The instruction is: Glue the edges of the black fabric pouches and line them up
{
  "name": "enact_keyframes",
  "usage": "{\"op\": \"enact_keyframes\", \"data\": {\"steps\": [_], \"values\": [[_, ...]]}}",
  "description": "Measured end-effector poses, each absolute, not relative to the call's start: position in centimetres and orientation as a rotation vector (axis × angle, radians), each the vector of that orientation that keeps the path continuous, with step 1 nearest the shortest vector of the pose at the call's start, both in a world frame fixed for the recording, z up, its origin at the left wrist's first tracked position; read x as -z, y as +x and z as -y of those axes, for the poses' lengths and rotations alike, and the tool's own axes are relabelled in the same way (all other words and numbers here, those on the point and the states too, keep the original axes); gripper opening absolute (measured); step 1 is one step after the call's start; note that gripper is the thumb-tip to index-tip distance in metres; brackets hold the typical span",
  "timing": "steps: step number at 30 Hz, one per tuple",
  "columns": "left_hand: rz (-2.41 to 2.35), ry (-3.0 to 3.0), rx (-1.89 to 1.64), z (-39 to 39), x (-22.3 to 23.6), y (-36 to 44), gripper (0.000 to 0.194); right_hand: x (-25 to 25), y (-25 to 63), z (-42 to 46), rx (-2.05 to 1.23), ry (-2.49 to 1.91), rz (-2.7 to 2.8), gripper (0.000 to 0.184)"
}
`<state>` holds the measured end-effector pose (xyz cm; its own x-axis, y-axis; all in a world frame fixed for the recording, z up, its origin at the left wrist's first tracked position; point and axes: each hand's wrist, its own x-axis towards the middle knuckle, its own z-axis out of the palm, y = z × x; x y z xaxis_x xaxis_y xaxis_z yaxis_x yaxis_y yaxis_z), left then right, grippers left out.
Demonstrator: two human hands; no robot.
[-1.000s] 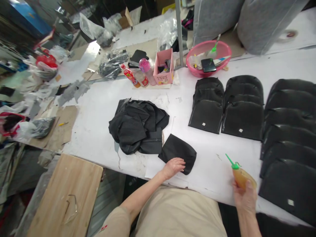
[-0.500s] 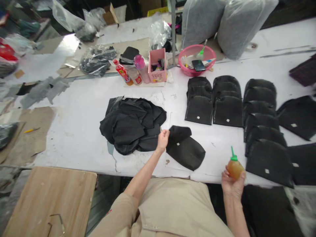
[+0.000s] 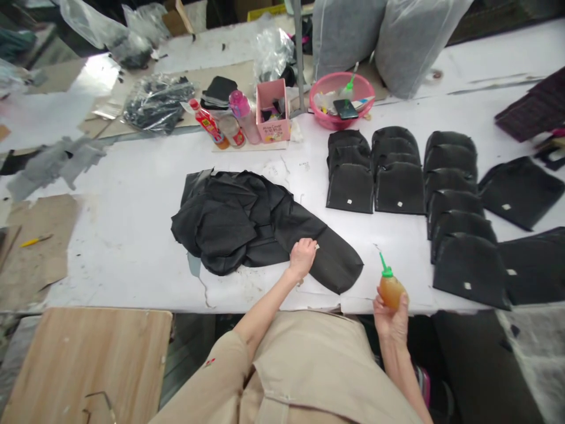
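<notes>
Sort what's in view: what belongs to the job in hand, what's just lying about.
Seemingly part of the job:
Black piece under the left hand
Green-tipped bottle in the right hand
Heap of black fabric
Probably the rows of black pieces

Seemingly just lying about:
Red-capped bottle
Pink box
Pink basin
Yellow tool

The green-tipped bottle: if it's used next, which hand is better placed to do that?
Probably the right hand: it holds the bottle, spout pointing up, close to the flat black piece. The left hand is busy on that piece.
</notes>
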<state>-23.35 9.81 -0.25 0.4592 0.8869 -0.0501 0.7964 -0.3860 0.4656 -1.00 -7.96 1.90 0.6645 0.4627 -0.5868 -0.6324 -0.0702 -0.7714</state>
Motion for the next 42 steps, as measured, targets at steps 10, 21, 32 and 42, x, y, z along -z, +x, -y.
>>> {"op": "enact_keyframes", "data": {"steps": [10, 21, 32, 42], "values": [[-1.625, 2.112, -0.198, -13.5, 1.2, -21.1, 0.016, -1.3, -0.4, 7.6, -0.953, -1.385, -0.151, 0.053], [-1.001, 1.475, -0.576, -15.4, -6.4, -24.2, 0.020, -3.3, 1.3, 7.7, -0.836, -1.362, -0.177, 0.048], [-1.124, 2.426, -0.130, -18.5, 0.5, -21.0, 0.007, -5.6, -0.4, 3.3, -0.819, -1.616, 0.161, 0.055], [-1.324, 2.454, 0.034, -9.8, 0.6, -19.2, 0.075, -3.1, 0.3, -1.0, -0.667, -1.972, 0.708, 0.071]]}}
